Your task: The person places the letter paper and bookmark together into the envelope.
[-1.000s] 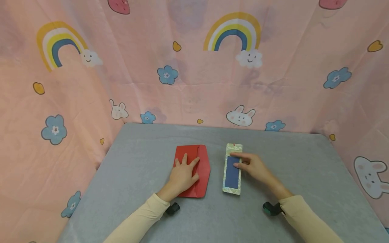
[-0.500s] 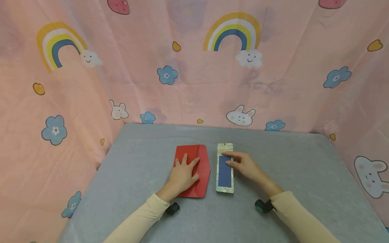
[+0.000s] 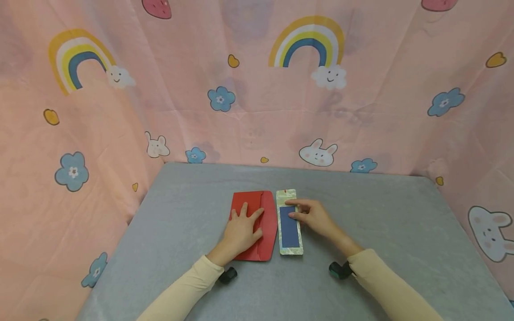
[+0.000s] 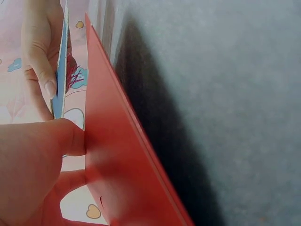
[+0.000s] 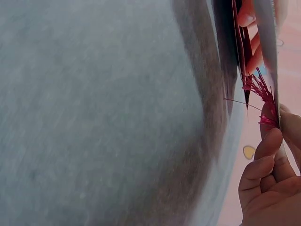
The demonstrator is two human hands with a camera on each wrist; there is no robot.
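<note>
Leftward slides the blue-panelled, pale-green card bookmark [image 3: 289,227], pinched in the right hand [image 3: 317,218] just beside the red paper envelope [image 3: 260,223] beneath the spread left hand [image 3: 239,232], and that loose magenta tassel [image 5: 266,95] could snag the open flap [image 3: 271,223]!

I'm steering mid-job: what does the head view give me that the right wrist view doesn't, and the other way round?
Of the two, only the head view shows the blue panel on the card and the rainbows on the pink cloth.

Only the right wrist view shows the bundle of magenta threads by the card and the curled fingers beneath it.

Both share the right hand, part of the left hand, the red envelope, the card, the grey table and the cloth.
</note>
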